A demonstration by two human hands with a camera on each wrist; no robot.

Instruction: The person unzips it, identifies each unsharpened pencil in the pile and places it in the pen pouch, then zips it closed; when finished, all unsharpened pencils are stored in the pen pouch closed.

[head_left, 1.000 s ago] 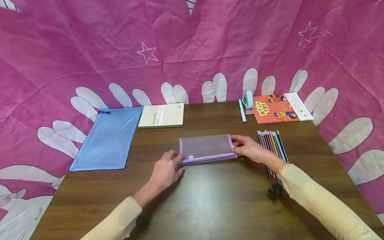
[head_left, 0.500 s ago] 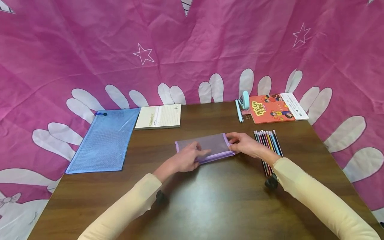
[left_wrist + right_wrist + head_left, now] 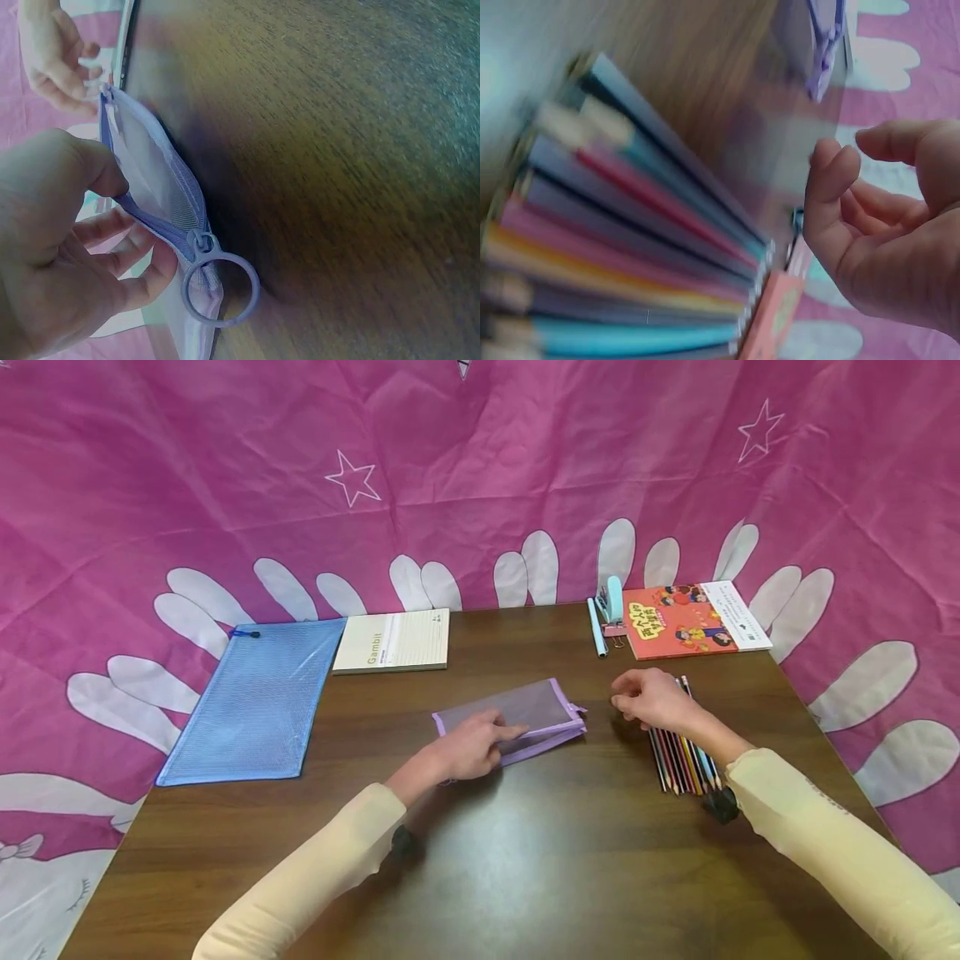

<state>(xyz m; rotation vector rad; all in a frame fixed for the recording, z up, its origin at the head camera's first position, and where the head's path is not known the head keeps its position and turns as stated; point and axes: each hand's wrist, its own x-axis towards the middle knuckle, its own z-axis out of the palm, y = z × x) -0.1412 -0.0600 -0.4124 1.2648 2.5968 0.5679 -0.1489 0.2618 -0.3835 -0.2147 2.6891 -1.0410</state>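
A purple-edged mesh zip pouch (image 3: 517, 703) lies at the middle of the table, its zipped mouth (image 3: 161, 135) gaping along the near side. My left hand (image 3: 471, 746) pinches the lip of that mouth, thumb on one side and fingers behind; the index finger points along the edge in the head view. A ring-shaped zipper pull (image 3: 256, 289) hangs close to those fingers. My right hand (image 3: 654, 697), loosely curled and holding nothing, hovers between the pouch and a bundle of pencils (image 3: 678, 760), partly covering the pencils. Their eraser ends point away from me.
A blue mesh zip bag (image 3: 255, 702) lies at the left beside a notebook (image 3: 393, 642). Toward the back right are a light-blue pen (image 3: 597, 628), a mint stapler (image 3: 615, 600), a pink binder clip (image 3: 615, 630) and a red picture book (image 3: 678, 622).
My left hand has moved right from the pouch's left corner onto its near edge. The right hand has let go of the pouch and moved right toward the pencils. The pouch's mouth gapes wider.
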